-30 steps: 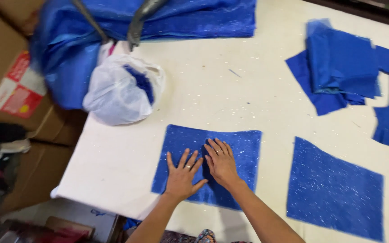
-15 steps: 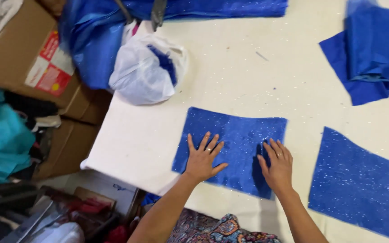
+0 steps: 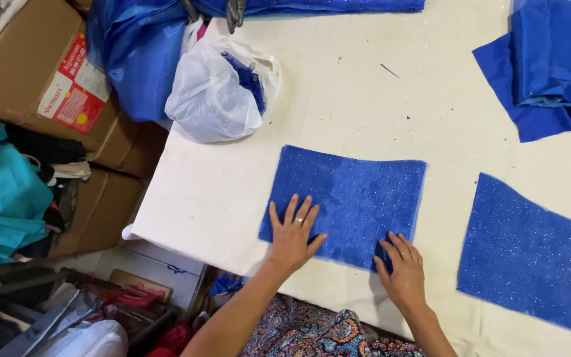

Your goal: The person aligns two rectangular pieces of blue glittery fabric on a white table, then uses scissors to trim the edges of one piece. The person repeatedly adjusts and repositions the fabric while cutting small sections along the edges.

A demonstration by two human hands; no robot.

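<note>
A glittery blue fabric rectangle (image 3: pixel 355 195) lies flat on the white table (image 3: pixel 365 92) near its front edge. My left hand (image 3: pixel 293 231) presses flat on the piece's near left corner, fingers spread, a ring on one finger. My right hand (image 3: pixel 401 268) rests flat on the near right corner, half on the cloth and half on the table. Neither hand grips anything.
A second glittery blue piece (image 3: pixel 533 254) lies to the right. Folded blue fabric (image 3: pixel 550 63) sits at the far right, a white plastic bag (image 3: pixel 219 92) and bundled blue cloth (image 3: pixel 137 59) at the far left. Cardboard boxes (image 3: pixel 41 79) and clutter stand beside the table.
My hands have slid apart along the piece's near edge, the right one moving right to the corner. The view has shifted left and nearer.
</note>
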